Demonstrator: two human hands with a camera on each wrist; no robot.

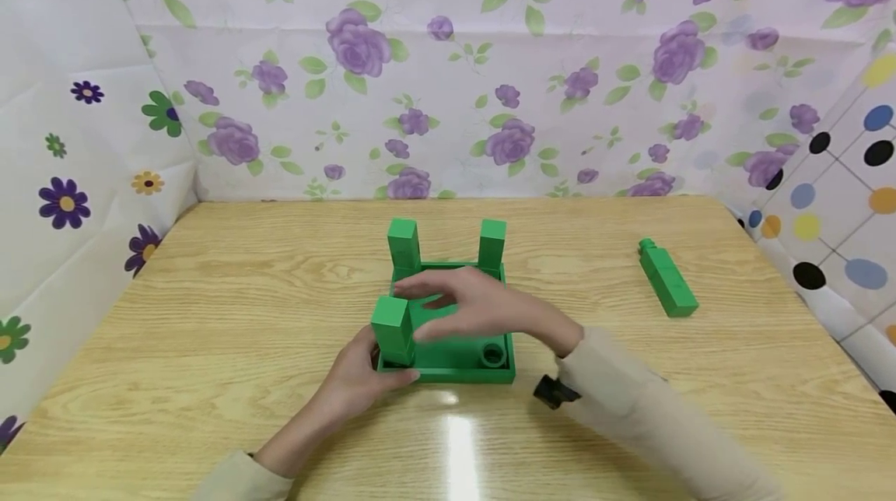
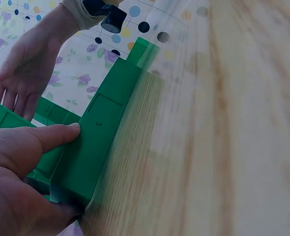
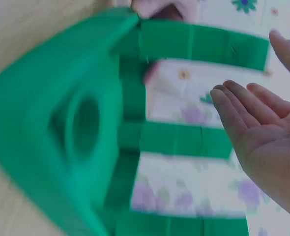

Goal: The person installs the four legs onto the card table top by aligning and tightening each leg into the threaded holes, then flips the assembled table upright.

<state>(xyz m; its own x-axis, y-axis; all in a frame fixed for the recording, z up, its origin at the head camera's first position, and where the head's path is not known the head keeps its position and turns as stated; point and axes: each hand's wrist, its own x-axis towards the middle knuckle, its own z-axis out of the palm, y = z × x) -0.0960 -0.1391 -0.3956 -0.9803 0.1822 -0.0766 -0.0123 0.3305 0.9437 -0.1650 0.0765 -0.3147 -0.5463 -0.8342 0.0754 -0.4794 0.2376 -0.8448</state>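
Observation:
A green square base with a raised rim (image 1: 455, 375) lies on the table, three green square posts standing up from its corners. Two are at the back, a left post (image 1: 404, 246) and a right post (image 1: 492, 243); the third post (image 1: 393, 330) is at the front left. At the front right corner sits a round socket (image 1: 493, 355) with no post in it. My left hand (image 1: 355, 378) grips the front left corner, thumb (image 2: 59, 136) along the front wall. My right hand (image 1: 476, 303) hovers over the base with its fingers spread, near the front left post and holding nothing.
A loose green post (image 1: 668, 282) with a threaded end lies on the right of the wooden table (image 1: 266, 275). Patterned sheets (image 1: 448, 96) hang behind and at both sides. A black wrist camera (image 1: 556, 391) hangs under my right sleeve.

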